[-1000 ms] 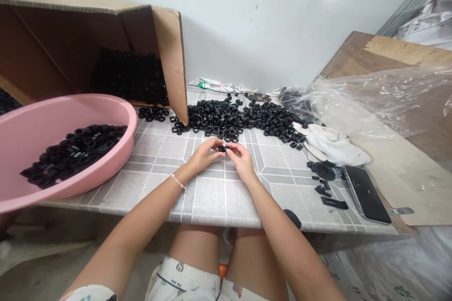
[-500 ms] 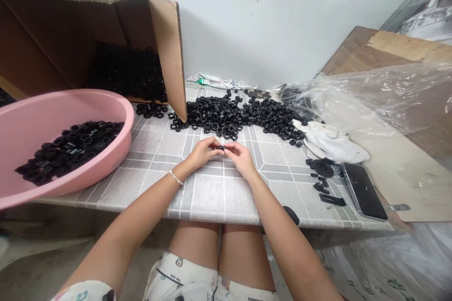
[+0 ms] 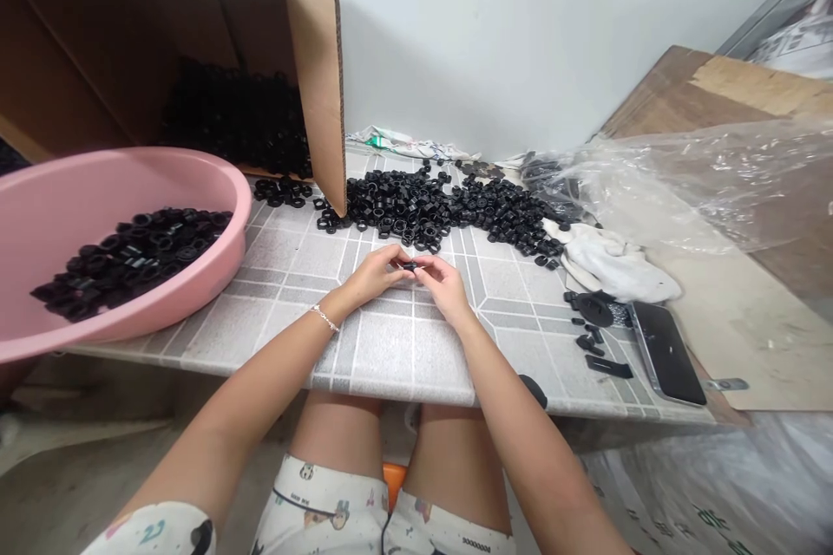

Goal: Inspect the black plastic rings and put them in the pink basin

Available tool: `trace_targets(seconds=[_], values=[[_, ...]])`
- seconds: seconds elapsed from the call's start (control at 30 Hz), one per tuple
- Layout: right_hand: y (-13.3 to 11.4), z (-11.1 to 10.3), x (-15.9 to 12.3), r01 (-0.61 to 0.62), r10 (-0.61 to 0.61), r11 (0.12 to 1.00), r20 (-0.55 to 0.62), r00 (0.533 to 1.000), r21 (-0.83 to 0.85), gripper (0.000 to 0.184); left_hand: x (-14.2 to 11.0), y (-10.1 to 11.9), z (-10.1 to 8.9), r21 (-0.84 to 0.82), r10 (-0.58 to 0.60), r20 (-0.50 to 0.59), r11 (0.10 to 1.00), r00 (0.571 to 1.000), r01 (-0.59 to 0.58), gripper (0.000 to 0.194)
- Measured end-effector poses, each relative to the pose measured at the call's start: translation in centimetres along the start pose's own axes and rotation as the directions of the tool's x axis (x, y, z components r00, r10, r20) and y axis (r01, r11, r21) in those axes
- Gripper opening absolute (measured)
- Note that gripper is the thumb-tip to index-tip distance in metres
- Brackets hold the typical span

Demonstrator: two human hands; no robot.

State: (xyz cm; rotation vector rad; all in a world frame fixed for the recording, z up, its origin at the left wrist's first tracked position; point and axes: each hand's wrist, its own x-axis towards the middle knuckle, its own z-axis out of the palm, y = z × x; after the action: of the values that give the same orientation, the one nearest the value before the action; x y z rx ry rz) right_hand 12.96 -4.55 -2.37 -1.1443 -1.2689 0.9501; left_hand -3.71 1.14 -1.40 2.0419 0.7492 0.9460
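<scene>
Tiled counter (image 3: 390,355): hands (image 3: 374,276) hide black nut (image 3: 409,265).

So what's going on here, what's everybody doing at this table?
A seated person is holding a small black hex nut between the fingertips of the left hand and right hand, over a tile-patterned tabletop. A loose pile of similar nuts lies just ahead. More lie in a pink plastic basin to the left, and others sit in an open cardboard box behind it.
</scene>
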Motion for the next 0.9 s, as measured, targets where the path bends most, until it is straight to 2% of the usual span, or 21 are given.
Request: trace_targets(seconds=[0.3,0.5,0.6,0.7,0.8,0.9], values=[[0.1,0.3,0.0,-0.074,0.075,0.997,-0.024,0.997,0.037,0.039,-0.2,0.4,0.2,-0.043,-0.114,0.010,0.992,0.993,0.115,0.021],[-0.5,0.4,-0.3,-0.087,0.084,0.995,-0.064,0.994,-0.040,0.047,-0.3,1.9,0.6,-0.023,-0.010,-0.004,1.000,1.000,0.010,0.019],[-0.2,0.5,-0.2,-0.089,0.083,0.995,-0.103,0.991,-0.054,0.055,-0.2,2.3,1.0,-0.110,0.002,-0.001,0.994,1.000,-0.003,0.020],[0.0,0.6,-0.1,-0.099,0.102,0.995,-0.112,0.988,0.030,0.058,0.1,2.1,1.0,-0.229,-0.042,-0.016,0.973,0.999,0.037,0.025],[-0.5,0.5,0.0,-0.084,0.094,0.985,-0.063,0.994,0.151,0.050,0.4,1.7,0.8,-0.327,-0.098,-0.101,0.943,0.990,0.060,0.032],[-1.0,0.3,-0.1,-0.064,0.060,0.977,0.024,0.998,0.202,0.042,0.6,1.4,0.6,-0.387,-0.142,-0.173,0.920,0.975,0.065,0.035]])
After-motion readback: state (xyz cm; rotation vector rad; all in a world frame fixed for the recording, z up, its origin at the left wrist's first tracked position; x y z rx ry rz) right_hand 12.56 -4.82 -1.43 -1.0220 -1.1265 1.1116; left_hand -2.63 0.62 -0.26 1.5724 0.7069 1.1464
